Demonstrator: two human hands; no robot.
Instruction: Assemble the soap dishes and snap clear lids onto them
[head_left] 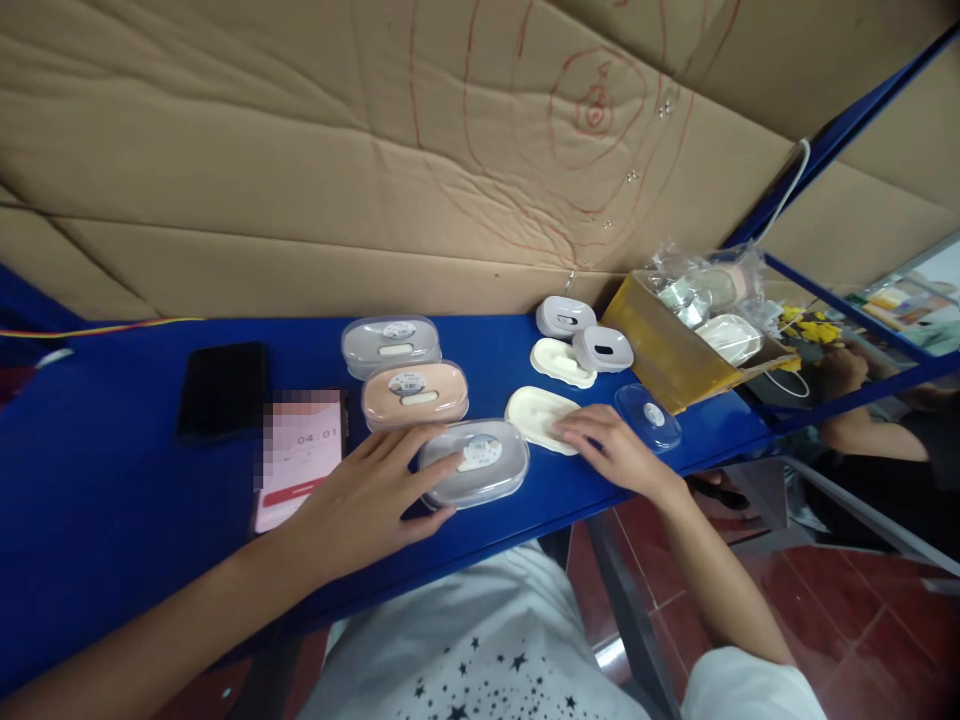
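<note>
My left hand (397,485) spans the left end of a grey soap box (480,485) with a clear lid. Its index finger rests near the round label, and thumb and another finger lie along opposite sides. The fingers of my right hand (611,445) are closed over the right edge of a cream oval soap-box tray (536,412); the thumb is hard to make out. Behind the held box stand a peach soap box (446,400) and another grey soap box (356,345), both lidded. A loose clear lid (634,405) lies right of my right hand.
Farther back are a second cream tray (551,365) and two grey soap-box bases (564,312). A yellow-taped carton (645,345) holds plastic-wrapped items. On the left, a phone showing a timer (315,420) lies beside a black device (223,388). Another person's arm (870,437) shows at right.
</note>
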